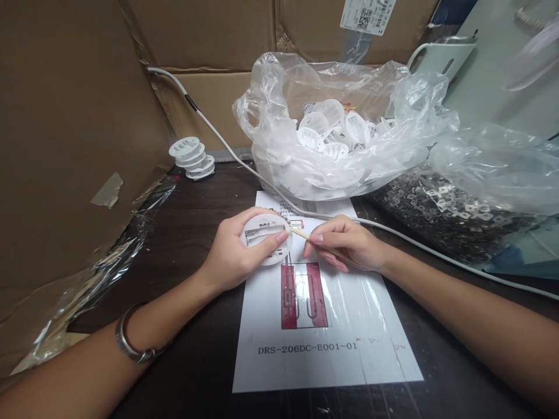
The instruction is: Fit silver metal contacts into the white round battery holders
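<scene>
A round white plastic battery holder (257, 224) is gripped in my left hand (236, 250), thumb across its face and fingers behind its rim. Metal springs show in its slots. Between the thumb and fingers of my right hand (345, 244) is a thin wooden stick (299, 232), its tip at the holder's right edge. Whether the tip touches a metal part there is too small to tell. Both hands are above a printed sheet (305, 361) bearing a red and white picture.
A clear plastic bag (279, 157) of similar white discs stands at the back. Several discs (192, 157) are stacked at the back left. Another bag with small metal plates (445, 203) lies right. A white cable (419, 237) crosses the table; cardboard (65, 145) walls the left.
</scene>
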Demonstrator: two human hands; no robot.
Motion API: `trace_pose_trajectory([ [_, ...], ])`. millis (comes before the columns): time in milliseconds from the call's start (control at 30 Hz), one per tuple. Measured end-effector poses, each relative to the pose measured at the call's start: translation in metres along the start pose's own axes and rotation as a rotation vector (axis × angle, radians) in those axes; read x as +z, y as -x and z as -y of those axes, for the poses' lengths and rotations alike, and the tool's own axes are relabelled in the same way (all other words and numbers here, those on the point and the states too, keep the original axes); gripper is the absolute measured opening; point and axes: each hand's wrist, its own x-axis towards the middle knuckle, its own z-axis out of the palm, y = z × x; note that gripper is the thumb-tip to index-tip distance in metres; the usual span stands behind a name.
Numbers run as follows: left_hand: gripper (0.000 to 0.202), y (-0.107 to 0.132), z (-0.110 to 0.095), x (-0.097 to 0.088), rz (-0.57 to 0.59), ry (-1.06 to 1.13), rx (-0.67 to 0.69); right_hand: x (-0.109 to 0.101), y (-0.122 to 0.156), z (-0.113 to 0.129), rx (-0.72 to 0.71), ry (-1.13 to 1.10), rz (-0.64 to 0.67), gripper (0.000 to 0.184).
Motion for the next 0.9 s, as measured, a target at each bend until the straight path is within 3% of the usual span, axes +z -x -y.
trace_pose_trajectory([
  [567, 0.016, -0.0008, 0.0001, -0.0043, 0.06, -0.111, 0.077, 0.0045, 0.0003, 0.0021, 0.021, 0.144, -0.06, 0.026],
  [900, 0.019, -0.001, -0.0005, -0.0047, 0.09, -0.12, 0.05, -0.0006, 0.0046, 0.0027, -0.006, 0.151, 0.022, 0.027],
])
